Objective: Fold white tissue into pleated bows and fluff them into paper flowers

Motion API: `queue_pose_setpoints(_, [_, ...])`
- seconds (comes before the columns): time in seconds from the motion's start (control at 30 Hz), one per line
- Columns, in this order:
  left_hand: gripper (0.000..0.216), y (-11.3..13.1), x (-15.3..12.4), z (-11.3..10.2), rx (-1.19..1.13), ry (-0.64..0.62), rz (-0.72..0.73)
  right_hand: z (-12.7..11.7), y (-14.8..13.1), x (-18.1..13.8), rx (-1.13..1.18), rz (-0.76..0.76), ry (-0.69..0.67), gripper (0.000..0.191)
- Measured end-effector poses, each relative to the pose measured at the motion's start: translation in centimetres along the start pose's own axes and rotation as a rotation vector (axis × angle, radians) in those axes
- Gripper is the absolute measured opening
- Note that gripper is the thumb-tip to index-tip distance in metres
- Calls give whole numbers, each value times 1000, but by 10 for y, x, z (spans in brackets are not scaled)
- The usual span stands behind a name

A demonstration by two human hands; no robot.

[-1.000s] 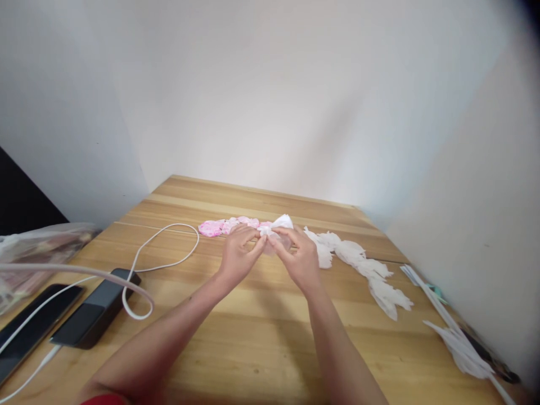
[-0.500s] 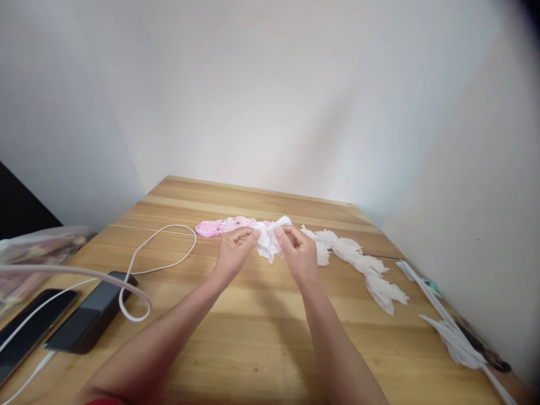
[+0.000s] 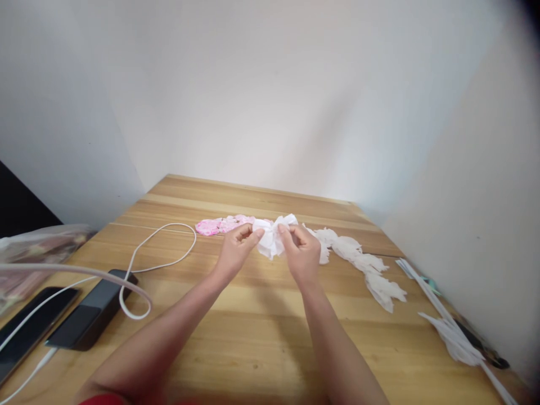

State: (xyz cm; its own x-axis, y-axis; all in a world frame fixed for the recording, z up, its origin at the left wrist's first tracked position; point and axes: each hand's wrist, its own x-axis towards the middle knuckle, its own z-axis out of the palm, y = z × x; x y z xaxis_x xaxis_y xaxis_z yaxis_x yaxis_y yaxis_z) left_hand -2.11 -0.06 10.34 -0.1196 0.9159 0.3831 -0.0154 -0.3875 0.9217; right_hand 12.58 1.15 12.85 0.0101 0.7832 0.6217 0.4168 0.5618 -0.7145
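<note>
A crumpled white tissue-paper flower [image 3: 270,241] is held up over the middle of the table, its thin ruffled layers fanning out. My left hand [image 3: 237,248] pinches its left side between thumb and fingers. On the opposite side my right hand [image 3: 302,250] pinches it the same way. Behind my left hand lies a row of pink-and-white paper pieces [image 3: 223,224], partly covered by the flower and fingers. To the right of my right hand, a line of ruffled white paper pieces [image 3: 349,249] runs along the wooden table [image 3: 253,337].
At the left, a black power bank [image 3: 84,320] with a white cable [image 3: 164,226] sits beside a dark phone [image 3: 34,315]. A clear plastic bag [image 3: 37,253] lies beyond them. White strips [image 3: 458,343] lie along the right edge. Walls close off the back and right.
The white paper flower has spread slightly wider between my fingers, its upper right part opening more. My hands have moved slightly apart and keep their pinch.
</note>
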Motion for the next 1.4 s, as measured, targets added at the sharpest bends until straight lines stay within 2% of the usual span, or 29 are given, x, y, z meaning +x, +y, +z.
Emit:
queue_pose_setpoints(0.13, [24,2,-2,2,54,20,39,0,-4,-2,-55,-120,-65,29])
queue_pose_setpoints(0.27, [28,3,-4,1,182,28,112,1,-4,-1,-15,-63,-128,25])
queue_pose_setpoints(0.37, [31,4,-5,2,235,7,169,1,0,-1,27,36,-73,32])
queue_pose_setpoints(0.47, [33,4,-5,2,118,21,52,2,7,1,149,183,-43,36])
queue_pose_setpoints(0.57, [33,3,-3,1,4,50,-53,1,10,2,262,245,-115,36])
queue_pose_setpoints(0.77, [32,2,-1,-3,36,147,28,-7,2,2,214,131,-139,33])
queue_pose_setpoints(0.9, [29,2,1,-4,30,192,49,-13,-5,2,137,42,-195,37])
queue_pose_setpoints(1.0, [29,1,1,-3,38,206,75,-13,-8,2,50,-46,-242,31])
queue_pose_setpoints(1.1, [31,1,0,-4,81,183,111,-9,-7,1,-32,-76,-268,22])
queue_pose_setpoints(1.27, [32,3,-1,-4,153,22,169,-4,-2,0,-114,-47,-167,30])
queue_pose_setpoints(1.4, [29,2,-3,1,226,14,151,-4,-2,0,-145,-96,-132,31])
